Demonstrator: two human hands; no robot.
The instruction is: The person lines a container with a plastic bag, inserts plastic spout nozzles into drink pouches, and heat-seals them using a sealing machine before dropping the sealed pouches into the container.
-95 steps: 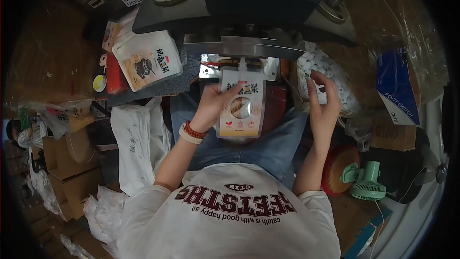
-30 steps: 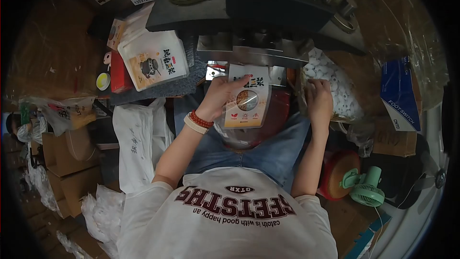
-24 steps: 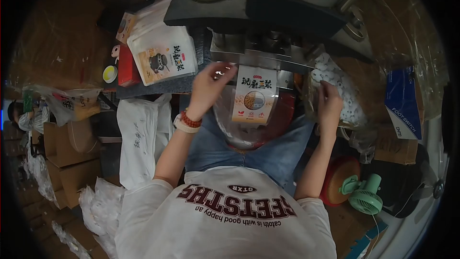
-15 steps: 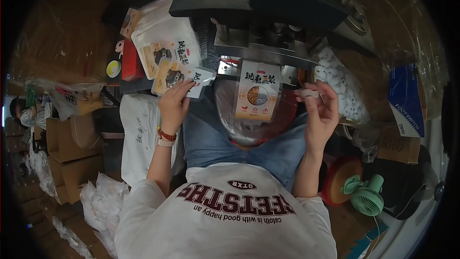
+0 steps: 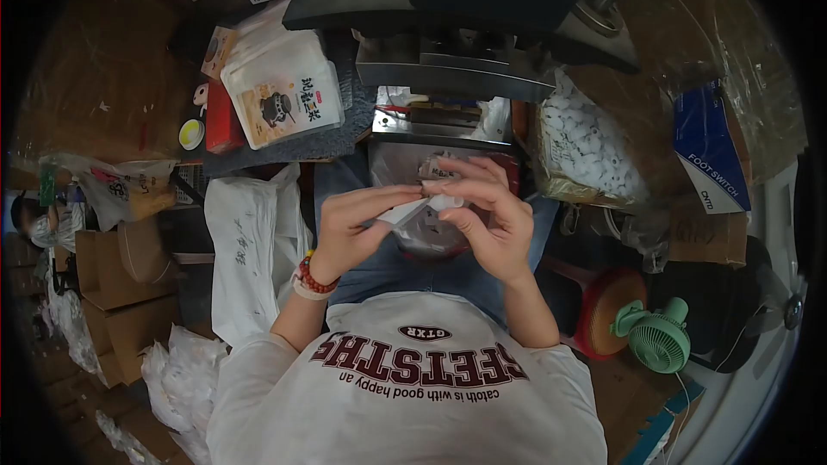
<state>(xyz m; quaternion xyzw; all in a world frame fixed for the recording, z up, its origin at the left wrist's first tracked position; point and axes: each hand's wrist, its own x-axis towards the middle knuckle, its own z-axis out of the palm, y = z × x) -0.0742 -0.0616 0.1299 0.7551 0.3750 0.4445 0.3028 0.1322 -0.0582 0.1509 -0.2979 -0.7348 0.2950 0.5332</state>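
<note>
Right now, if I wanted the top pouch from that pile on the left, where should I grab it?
I'd pinch the middle of its near edge, thumb on top, coming from the person's side, probably with the left hand once it's free. The top pouch lies printed side up on the grey mat's pile, and nothing covers that edge.

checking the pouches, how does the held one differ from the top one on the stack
The held pouch is tilted in the left hand, while the top pouch lies flat. The held pouch is partly covered by that hand; the top pouch shows its printed front. Both look partly white.
</note>
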